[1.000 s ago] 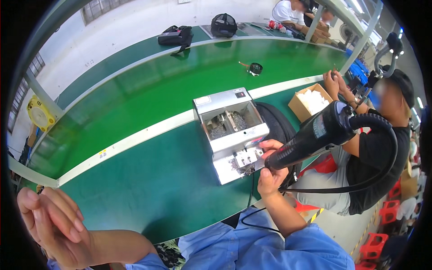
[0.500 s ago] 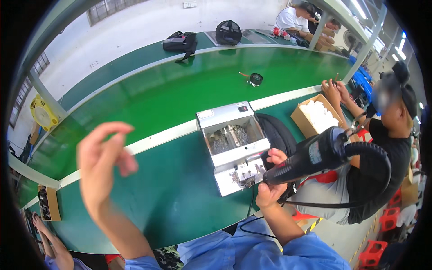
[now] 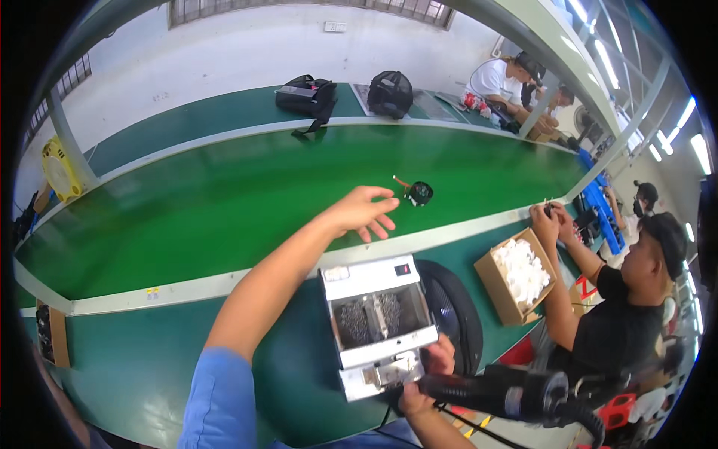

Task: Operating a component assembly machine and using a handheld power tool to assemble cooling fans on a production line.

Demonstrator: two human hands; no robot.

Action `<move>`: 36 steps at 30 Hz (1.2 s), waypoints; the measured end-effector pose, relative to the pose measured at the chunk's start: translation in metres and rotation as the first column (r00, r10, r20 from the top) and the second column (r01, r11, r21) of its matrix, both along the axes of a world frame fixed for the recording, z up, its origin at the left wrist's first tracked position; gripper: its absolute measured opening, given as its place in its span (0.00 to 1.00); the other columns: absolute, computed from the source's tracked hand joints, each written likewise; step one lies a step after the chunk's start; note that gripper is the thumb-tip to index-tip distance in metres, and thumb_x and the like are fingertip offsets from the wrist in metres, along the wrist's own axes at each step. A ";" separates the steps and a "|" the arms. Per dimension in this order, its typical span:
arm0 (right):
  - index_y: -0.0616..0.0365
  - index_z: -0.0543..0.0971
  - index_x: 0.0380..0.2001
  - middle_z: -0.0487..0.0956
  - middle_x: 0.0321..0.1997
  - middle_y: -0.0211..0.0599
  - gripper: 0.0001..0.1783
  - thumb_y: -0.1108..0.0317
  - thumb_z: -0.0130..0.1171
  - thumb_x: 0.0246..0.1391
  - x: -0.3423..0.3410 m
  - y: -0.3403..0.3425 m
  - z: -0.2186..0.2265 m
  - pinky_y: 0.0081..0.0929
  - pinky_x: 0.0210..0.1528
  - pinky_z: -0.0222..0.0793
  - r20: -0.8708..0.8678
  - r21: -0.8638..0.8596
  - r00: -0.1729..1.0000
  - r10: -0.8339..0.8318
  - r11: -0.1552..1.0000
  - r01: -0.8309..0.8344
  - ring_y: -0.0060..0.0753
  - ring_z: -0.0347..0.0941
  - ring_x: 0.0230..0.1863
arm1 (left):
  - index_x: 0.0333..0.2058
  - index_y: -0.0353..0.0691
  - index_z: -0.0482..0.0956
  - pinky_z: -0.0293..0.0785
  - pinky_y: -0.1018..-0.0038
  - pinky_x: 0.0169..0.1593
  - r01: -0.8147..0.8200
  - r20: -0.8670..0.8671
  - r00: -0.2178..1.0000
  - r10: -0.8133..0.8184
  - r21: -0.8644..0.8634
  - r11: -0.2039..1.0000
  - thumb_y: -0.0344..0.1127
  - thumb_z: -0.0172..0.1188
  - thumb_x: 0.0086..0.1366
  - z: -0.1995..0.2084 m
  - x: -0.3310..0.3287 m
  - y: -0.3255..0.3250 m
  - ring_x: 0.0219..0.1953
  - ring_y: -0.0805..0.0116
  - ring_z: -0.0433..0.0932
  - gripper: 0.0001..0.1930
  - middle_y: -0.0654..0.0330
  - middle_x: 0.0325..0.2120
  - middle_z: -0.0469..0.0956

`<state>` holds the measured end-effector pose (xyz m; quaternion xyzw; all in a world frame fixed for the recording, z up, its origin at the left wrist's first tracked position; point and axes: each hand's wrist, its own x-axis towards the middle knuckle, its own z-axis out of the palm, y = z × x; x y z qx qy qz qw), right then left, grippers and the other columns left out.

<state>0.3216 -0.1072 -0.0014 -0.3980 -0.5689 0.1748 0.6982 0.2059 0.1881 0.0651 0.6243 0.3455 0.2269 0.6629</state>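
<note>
On the green belt lies a small round black part point(image 3: 420, 194) with reddish wires, perhaps a small motor. My left hand point(image 3: 364, 212) stretches over the belt just left of it, fingers apart and holding nothing. My right hand point(image 3: 419, 401) is closed around the front end of a black electric screwdriver point(image 3: 493, 392). The screwdriver lies nearly level, its tip end beside the front of a silver screw feeder point(image 3: 374, 271). Loose screws point(image 3: 353, 323) fill the feeder's open tray. What the screwdriver's tip touches is hidden.
A black mesh-backed thing point(image 3: 458, 314) sits right of the feeder. Beyond it stands a cardboard box point(image 3: 499, 288) of white parts, near a person point(image 3: 621, 314) in black. A pale rail point(image 3: 194, 289) divides bench from belt. Black bags point(image 3: 307, 97) lie on the far shelf.
My left hand has swung right and forward, from above the left bench to beside the black part. My right hand still holds the screwdriver by the feeder. The view has tilted up.
</note>
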 end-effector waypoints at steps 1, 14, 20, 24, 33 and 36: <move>0.61 0.62 0.52 0.59 0.59 0.52 0.42 0.41 0.61 0.45 -0.003 -0.002 0.001 0.39 0.60 0.56 -0.006 -0.064 0.999 -0.043 0.997 0.043 0.43 0.61 0.58 | 0.64 0.36 0.53 0.75 0.75 0.20 0.008 -0.003 1.000 -0.008 0.008 1.000 0.49 0.53 0.67 -0.001 0.014 0.009 0.27 0.64 0.81 0.35 0.45 0.35 0.79; 0.58 0.61 0.54 0.58 0.58 0.54 0.36 0.51 0.63 0.49 0.002 -0.006 0.008 0.42 0.60 0.57 -0.065 -0.147 0.996 0.056 0.987 -0.065 0.46 0.61 0.58 | 0.60 0.32 0.58 0.75 0.75 0.17 0.045 -0.098 0.993 -0.061 -0.159 0.986 0.45 0.57 0.63 -0.039 0.089 0.097 0.24 0.62 0.83 0.33 0.43 0.33 0.79; 0.59 0.61 0.54 0.59 0.58 0.57 0.34 0.57 0.64 0.48 0.004 -0.007 0.001 0.41 0.59 0.60 -0.073 -0.075 0.989 0.128 0.988 -0.134 0.47 0.62 0.58 | 0.50 0.34 0.72 0.78 0.74 0.20 -0.078 0.081 0.991 0.102 -0.255 0.964 0.40 0.63 0.60 -0.035 0.042 0.066 0.27 0.64 0.83 0.22 0.50 0.34 0.80; 0.59 0.64 0.51 0.62 0.58 0.52 0.37 0.46 0.64 0.45 -0.002 -0.005 0.000 0.42 0.62 0.53 -0.067 -0.109 0.998 -0.014 0.994 0.007 0.45 0.60 0.60 | 0.50 0.37 0.73 0.78 0.76 0.21 -0.210 0.062 0.973 0.224 -0.181 0.961 0.41 0.62 0.61 -0.001 -0.050 0.011 0.28 0.65 0.83 0.21 0.52 0.36 0.80; 0.75 0.58 0.55 0.70 0.36 0.39 0.35 0.79 0.55 0.41 0.003 -0.005 0.013 0.29 0.49 0.62 -0.062 0.136 0.998 -0.026 0.990 0.034 0.28 0.67 0.40 | 0.54 0.36 0.69 0.75 0.78 0.17 -0.404 -0.019 0.914 0.406 -0.160 0.901 0.38 0.55 0.66 0.026 -0.206 -0.233 0.17 0.69 0.79 0.20 0.49 0.24 0.80; 0.74 0.55 0.60 0.70 0.46 0.48 0.40 0.77 0.56 0.42 -0.005 -0.019 0.032 0.32 0.58 0.57 -0.116 0.139 0.992 0.053 0.990 -0.037 0.37 0.66 0.48 | 0.53 0.33 0.70 0.77 0.76 0.16 -0.370 -0.169 0.927 0.334 -0.285 0.884 0.36 0.57 0.64 0.017 -0.192 -0.302 0.17 0.66 0.80 0.21 0.46 0.24 0.80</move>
